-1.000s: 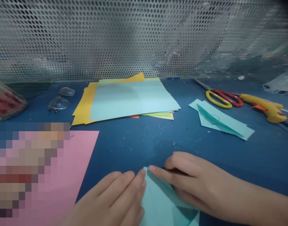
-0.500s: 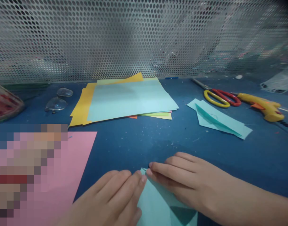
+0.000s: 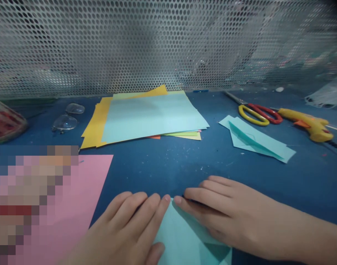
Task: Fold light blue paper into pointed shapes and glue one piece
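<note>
A light blue sheet of paper [image 3: 182, 235] lies folded at the front of the table, its tip pointing away from me and its lower part cut off by the frame. My left hand [image 3: 135, 224] presses on its left side, index fingertip at the tip and thumb lower down on the paper. On the right edge, my right hand [image 3: 226, 213] grips the fold, its thumb by the tip and its other fingers curled. The two hands nearly meet there, and they hide both upper edges of the sheet.
Beyond my hands lies a stack of coloured paper [image 3: 154, 114]. To the right are folded light blue pieces [image 3: 256, 140], scissors [image 3: 254, 114] and a yellow glue gun [image 3: 309, 125]. Pink paper [image 3: 93, 184], eyeglasses [image 3: 66, 121] and a container [image 3: 8, 121] are left. Perforated metal [image 3: 168, 44] stands behind.
My left fingers have straightened and spread a little, with the index fingertip moving up to the paper's tip. My right fingers have shifted slightly right along the edge.
</note>
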A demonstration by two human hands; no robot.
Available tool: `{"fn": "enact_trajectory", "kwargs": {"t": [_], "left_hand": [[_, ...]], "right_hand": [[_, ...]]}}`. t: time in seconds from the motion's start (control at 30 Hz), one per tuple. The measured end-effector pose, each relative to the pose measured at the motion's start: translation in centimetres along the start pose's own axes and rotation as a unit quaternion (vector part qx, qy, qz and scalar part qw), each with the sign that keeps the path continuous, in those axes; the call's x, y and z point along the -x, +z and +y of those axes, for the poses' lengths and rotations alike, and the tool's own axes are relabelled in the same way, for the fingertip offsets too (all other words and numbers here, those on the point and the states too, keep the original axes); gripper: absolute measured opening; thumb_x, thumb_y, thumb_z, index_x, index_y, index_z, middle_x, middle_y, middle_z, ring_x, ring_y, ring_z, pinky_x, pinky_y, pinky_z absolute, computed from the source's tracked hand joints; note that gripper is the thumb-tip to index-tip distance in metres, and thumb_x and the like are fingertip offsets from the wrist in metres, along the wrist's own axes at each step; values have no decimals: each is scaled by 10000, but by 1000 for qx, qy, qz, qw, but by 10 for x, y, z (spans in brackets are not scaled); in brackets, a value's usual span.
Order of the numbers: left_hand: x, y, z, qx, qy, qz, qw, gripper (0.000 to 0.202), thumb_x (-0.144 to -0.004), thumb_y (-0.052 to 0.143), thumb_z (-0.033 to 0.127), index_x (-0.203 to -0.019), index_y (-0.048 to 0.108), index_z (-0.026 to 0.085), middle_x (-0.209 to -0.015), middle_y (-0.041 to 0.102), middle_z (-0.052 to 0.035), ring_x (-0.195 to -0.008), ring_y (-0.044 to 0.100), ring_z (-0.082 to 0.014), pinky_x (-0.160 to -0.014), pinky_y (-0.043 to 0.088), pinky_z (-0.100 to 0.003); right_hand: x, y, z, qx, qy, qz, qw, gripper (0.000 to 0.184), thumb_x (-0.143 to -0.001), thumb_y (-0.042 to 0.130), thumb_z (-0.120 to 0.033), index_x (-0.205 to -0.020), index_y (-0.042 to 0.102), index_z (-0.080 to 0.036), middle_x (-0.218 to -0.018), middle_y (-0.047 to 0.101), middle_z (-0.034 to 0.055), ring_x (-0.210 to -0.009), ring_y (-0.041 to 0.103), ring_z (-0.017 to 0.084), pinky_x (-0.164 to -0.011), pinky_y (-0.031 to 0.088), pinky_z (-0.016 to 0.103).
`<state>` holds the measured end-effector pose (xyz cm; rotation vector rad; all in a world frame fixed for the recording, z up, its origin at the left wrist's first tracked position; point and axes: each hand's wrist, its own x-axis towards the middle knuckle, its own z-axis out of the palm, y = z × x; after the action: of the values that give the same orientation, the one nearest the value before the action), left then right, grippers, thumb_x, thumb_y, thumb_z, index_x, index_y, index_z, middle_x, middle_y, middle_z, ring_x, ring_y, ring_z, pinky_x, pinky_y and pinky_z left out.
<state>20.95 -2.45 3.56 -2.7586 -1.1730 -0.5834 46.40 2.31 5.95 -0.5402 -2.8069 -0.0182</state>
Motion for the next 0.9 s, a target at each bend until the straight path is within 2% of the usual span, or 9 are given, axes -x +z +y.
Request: {"fn": "enact_trajectory", "kwargs": {"t": [0.07,0.17,0.3,0.53,0.6,0.73,0.9], "left_hand": [[0,0,-1,-2,3,-9,1000,377,-1077,356,352,-1237,655,186,-1134,714,17,-1029,534,-181,-1034,291,-299],[-1,0,-3,-1,3,-15,1000,395,-1081,339,378,-1258,645,201,-1161,705,25,-1042,539,-176,-1006,308,-297],[-3,0,-4,2,15,-28,999,385,-1080,346,380,-1262,646,223,-1172,704,39,-1034,547,-170,-972,333,-299],[-2,-1,-5,7,16,-8,1000,382,-1083,333,347,-1259,649,225,-1186,703,51,-1013,543,-176,-971,339,-302],[-2,-1,-5,7,15,-9,1000,376,-1077,344,345,-1267,646,228,-1205,695,48,-1020,544,-180,-978,341,-296],[-5,-3,-4,-29,33,-28,999,394,-1003,492,402,-1335,610,229,-1230,680,-26,-1038,560,-219,-971,401,-327],[-10,-3,-2,-78,63,-53,994,538,-924,599,479,-1403,552,240,-1246,660,-83,-1033,563,-247,-950,441,-361]], "right_hand": [[1,-2,5,-20,-22,5,1000,432,-1058,273,-111,-1109,698,-54,-844,715,69,-666,576,172,-655,474,306],[1,-7,10,-52,-58,-22,997,534,-1055,184,-82,-1017,716,-60,-749,680,63,-614,544,168,-614,473,302],[1,-9,9,-60,-52,-51,996,557,-1052,146,-89,-1069,701,-58,-737,684,64,-627,581,175,-641,493,315],[7,-5,9,-104,-32,-48,993,479,-1057,185,-129,-1275,596,-18,-829,728,90,-723,654,170,-775,500,322],[7,-7,10,-96,-42,-43,994,488,-1068,162,-126,-1311,571,-16,-927,758,98,-811,668,157,-807,490,309],[5,-8,13,-47,-82,-26,995,527,-1072,137,-100,-1258,624,-27,-1236,717,78,-961,643,140,-822,493,301],[5,-7,13,-3,-98,-15,995,561,-1069,131,-95,-1205,674,-53,-1264,707,35,-1001,631,129,-850,489,267]]}}
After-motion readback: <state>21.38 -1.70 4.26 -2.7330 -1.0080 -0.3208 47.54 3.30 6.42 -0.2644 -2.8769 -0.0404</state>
